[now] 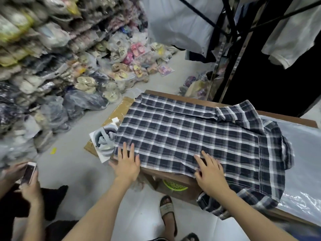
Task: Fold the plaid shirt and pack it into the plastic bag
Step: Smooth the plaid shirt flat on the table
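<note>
A dark blue and white plaid shirt [187,134] lies spread back-up over a cardboard box [175,181], collar to the right, one sleeve folded along its far edge. My left hand [126,162] rests flat on the shirt's near left corner, fingers straight. My right hand [211,173] lies on the near hem, fingers spread over the cloth. A clear plastic bag [302,153] lies flat at the right, partly under the collar end of the shirt. The shirt's lower sleeve hangs over the box's front edge.
Another person's hands hold a phone [28,173] at the lower left. Heaps of bagged slippers [52,75] fill the left and far side. A printed carton [104,143] sits left of the shirt. A sandalled foot [167,211] stands below the box. Dark rack poles [231,23] rise behind.
</note>
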